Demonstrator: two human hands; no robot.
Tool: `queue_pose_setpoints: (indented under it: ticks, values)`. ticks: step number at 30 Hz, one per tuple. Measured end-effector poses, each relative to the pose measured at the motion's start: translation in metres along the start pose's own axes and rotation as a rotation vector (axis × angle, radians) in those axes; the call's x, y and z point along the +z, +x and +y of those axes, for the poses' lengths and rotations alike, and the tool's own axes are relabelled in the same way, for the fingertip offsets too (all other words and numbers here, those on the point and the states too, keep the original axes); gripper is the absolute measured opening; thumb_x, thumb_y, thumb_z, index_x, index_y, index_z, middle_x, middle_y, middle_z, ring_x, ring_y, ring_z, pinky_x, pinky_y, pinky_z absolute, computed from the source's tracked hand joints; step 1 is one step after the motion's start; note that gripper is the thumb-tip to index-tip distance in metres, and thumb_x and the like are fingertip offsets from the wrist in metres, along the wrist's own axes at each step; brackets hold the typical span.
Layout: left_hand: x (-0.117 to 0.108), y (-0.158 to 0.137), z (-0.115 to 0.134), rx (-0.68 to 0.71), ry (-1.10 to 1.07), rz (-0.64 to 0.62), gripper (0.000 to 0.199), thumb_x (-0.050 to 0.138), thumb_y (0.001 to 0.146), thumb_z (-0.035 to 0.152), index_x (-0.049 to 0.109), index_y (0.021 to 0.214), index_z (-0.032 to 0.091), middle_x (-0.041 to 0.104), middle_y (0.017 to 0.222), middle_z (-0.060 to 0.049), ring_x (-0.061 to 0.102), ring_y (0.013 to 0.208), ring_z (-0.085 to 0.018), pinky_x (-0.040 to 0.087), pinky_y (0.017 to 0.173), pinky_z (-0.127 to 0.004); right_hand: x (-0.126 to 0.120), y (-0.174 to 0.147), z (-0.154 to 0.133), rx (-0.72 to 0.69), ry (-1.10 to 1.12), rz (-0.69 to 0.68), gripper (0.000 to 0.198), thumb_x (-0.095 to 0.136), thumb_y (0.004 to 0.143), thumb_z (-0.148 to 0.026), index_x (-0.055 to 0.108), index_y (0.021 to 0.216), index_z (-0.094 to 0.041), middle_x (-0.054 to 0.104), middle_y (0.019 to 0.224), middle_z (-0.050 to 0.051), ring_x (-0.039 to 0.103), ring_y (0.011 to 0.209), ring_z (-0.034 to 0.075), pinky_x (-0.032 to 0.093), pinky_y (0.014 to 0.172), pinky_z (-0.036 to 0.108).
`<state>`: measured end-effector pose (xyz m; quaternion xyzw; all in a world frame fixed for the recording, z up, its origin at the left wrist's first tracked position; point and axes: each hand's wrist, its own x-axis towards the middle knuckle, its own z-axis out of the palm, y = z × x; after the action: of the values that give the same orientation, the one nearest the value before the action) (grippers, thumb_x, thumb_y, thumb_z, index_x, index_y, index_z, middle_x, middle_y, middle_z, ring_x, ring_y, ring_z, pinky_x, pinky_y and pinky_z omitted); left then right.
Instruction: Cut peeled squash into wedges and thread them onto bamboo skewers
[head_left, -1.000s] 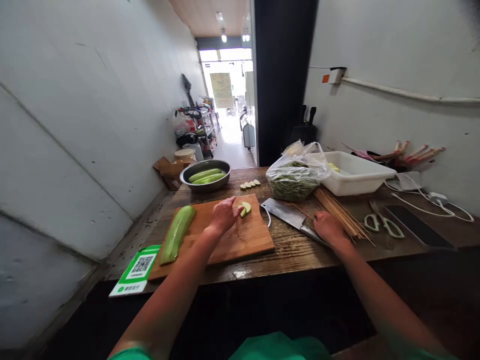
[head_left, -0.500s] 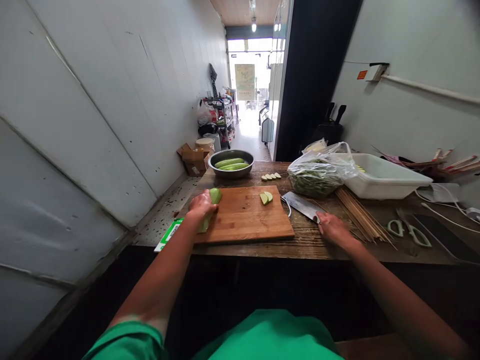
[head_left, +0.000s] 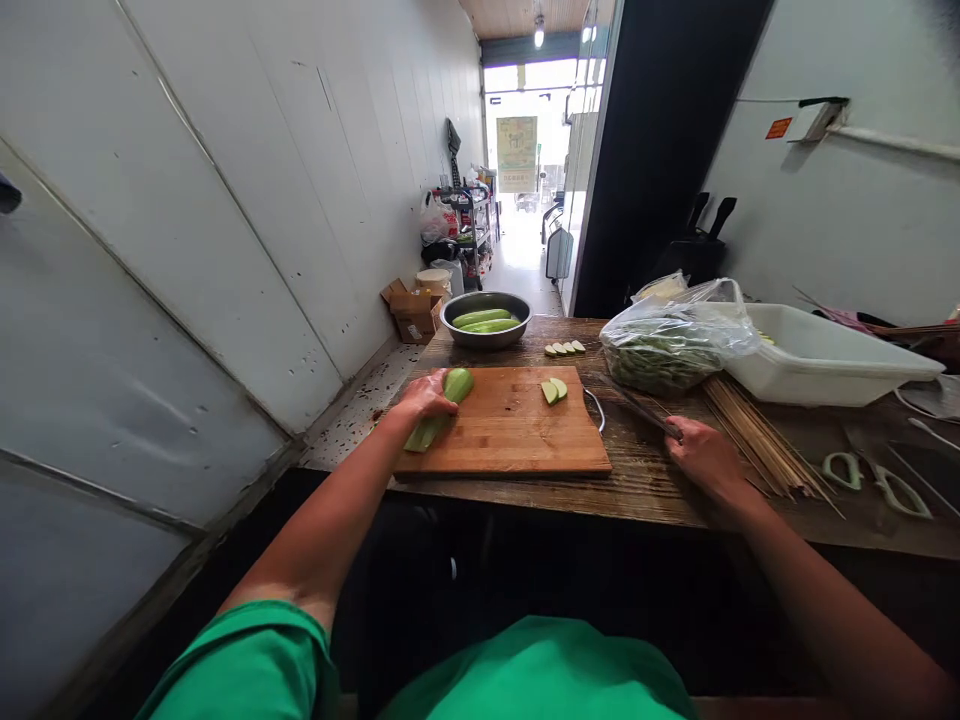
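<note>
My left hand grips a pale green zucchini lying lengthwise along the left side of a wooden cutting board. Its far end and its near part show on either side of the fingers. In my right hand is the handle of a cleaver, held to the right of the board with the blade seen nearly edge-on. Two cut zucchini slices rest overlapping near the board's far right corner. Just beyond the board, a short row of slices lies on the wooden table.
Behind the board stands a metal bowl with whole zucchinis. To the right are a plastic bag of green vegetables, a white tub, bundled wooden skewers and scissors. The table's front edge runs close to me.
The cleaver has turned from showing its broad flat side to nearly edge-on. My left hand keeps its hold on the zucchini, whose near part now shows more. The whole view has shifted.
</note>
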<state>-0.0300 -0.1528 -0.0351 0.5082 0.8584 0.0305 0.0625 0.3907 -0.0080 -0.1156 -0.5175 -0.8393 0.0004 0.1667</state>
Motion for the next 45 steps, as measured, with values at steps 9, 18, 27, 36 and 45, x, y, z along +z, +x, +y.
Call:
queue_pose_setpoints:
  ticks: [9, 18, 27, 36, 45]
  values:
    - [-0.019, -0.006, -0.006, 0.145, -0.168, -0.104, 0.069, 0.047, 0.074, 0.049, 0.033, 0.132, 0.014, 0.062, 0.106, -0.009, 0.056, 0.098, -0.022, 0.04, 0.082, -0.027, -0.036, -0.01, -0.031, 0.049, 0.339, 0.065, 0.039, 0.038, 0.082, -0.037, 0.061, 0.105, -0.016, 0.068, 0.085, 0.007, 0.062, 0.075, 0.022, 0.044, 0.061, 0.027]
    - [0.02, -0.07, -0.029, 0.208, -0.044, 0.18, 0.041, 0.053, 0.074, 0.041, 0.059, 0.106, 0.016, 0.061, 0.103, -0.008, 0.056, 0.094, -0.021, 0.041, 0.083, -0.029, -0.046, -0.029, -0.033, 0.024, 0.759, -0.171, 0.032, 0.042, 0.081, -0.046, 0.055, 0.074, -0.018, 0.053, 0.053, -0.002, 0.051, 0.045, 0.013, 0.04, 0.046, 0.022]
    - [0.058, -0.13, -0.022, 0.212, -0.355, 0.497, 0.042, 0.049, 0.079, 0.046, 0.059, 0.107, 0.017, 0.06, 0.112, -0.006, 0.053, 0.106, -0.021, 0.039, 0.095, -0.034, -0.046, -0.038, -0.063, -0.08, 0.797, -0.259, 0.032, 0.041, 0.083, -0.043, 0.044, 0.062, -0.02, 0.043, 0.048, -0.005, 0.041, 0.042, 0.01, 0.033, 0.042, 0.021]
    - [0.012, -0.072, 0.007, 0.282, -0.31, 0.519, 0.039, 0.049, 0.08, 0.047, 0.063, 0.1, 0.017, 0.06, 0.112, -0.005, 0.053, 0.106, -0.019, 0.039, 0.096, -0.031, -0.044, -0.019, -0.101, -0.143, 0.756, -0.301, 0.018, 0.034, 0.086, -0.032, 0.046, 0.081, -0.019, 0.056, 0.058, -0.003, 0.05, 0.045, 0.011, 0.036, 0.046, 0.021]
    - [0.029, 0.006, 0.02, 0.444, -0.211, 0.348, 0.035, 0.045, 0.084, 0.035, 0.053, 0.114, 0.02, 0.055, 0.117, -0.009, 0.05, 0.109, -0.022, 0.043, 0.094, -0.04, -0.051, 0.066, -0.159, -0.478, 0.079, -0.248, 0.029, 0.036, 0.077, -0.005, 0.054, 0.099, -0.014, 0.061, 0.063, 0.005, 0.056, 0.051, 0.016, 0.026, 0.044, 0.026]
